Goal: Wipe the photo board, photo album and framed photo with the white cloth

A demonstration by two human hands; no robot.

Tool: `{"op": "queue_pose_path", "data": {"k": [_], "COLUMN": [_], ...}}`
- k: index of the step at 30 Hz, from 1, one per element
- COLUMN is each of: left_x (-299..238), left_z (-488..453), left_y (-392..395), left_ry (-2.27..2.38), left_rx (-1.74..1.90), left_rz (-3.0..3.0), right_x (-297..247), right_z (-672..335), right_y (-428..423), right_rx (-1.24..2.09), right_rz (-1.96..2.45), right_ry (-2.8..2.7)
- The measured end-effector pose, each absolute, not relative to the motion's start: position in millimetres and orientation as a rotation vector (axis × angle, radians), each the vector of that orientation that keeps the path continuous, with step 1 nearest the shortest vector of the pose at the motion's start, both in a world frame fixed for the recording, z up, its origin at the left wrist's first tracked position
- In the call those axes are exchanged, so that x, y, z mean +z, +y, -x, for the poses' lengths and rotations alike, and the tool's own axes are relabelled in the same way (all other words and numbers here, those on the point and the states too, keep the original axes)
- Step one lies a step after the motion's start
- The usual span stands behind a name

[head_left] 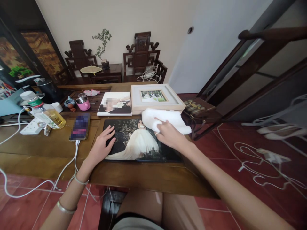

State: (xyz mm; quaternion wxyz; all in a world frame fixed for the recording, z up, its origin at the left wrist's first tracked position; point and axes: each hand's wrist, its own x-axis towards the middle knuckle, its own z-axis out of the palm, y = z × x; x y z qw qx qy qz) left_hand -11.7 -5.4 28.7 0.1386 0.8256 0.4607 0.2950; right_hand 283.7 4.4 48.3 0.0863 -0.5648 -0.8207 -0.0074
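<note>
A dark photo panel (141, 143) showing a figure in a white gown lies flat along the table's front edge. My left hand (105, 142) rests on its left side, fingers spread and holding nothing. Over the panel's upper right corner, my right hand (168, 134) grips a white cloth (165, 118), with the index finger stretched along it. The cloth hangs past the panel's edge and touches the framed photo (153, 95) behind. Left of that frame lies a smaller white-edged photo panel (115, 103).
On the table (48, 153) to the left are a charging phone (80, 126), a bottle (51, 115) of yellow liquid, a power strip (31, 126) and a pink mug (82, 103). White cables trail over the front edge. A checked bag (195, 108) stands beyond the right end.
</note>
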Motion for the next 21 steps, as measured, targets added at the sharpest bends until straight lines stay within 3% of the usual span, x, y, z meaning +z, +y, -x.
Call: {"op": "queue_pose_path", "data": {"k": [12, 21], "left_x": [26, 29], "left_z": [14, 14], "left_y": [-4, -4], "left_ry": [1.305, 1.304], "left_rx": [0.848, 0.843], "left_rz": [-2.414, -2.429], "right_x": [44, 52], "right_z": [-261, -275], "right_y": [-116, -19], "right_rx": [0.075, -0.056], "right_rz": [1.268, 1.585], "right_ry": [-2.560, -2.537]}}
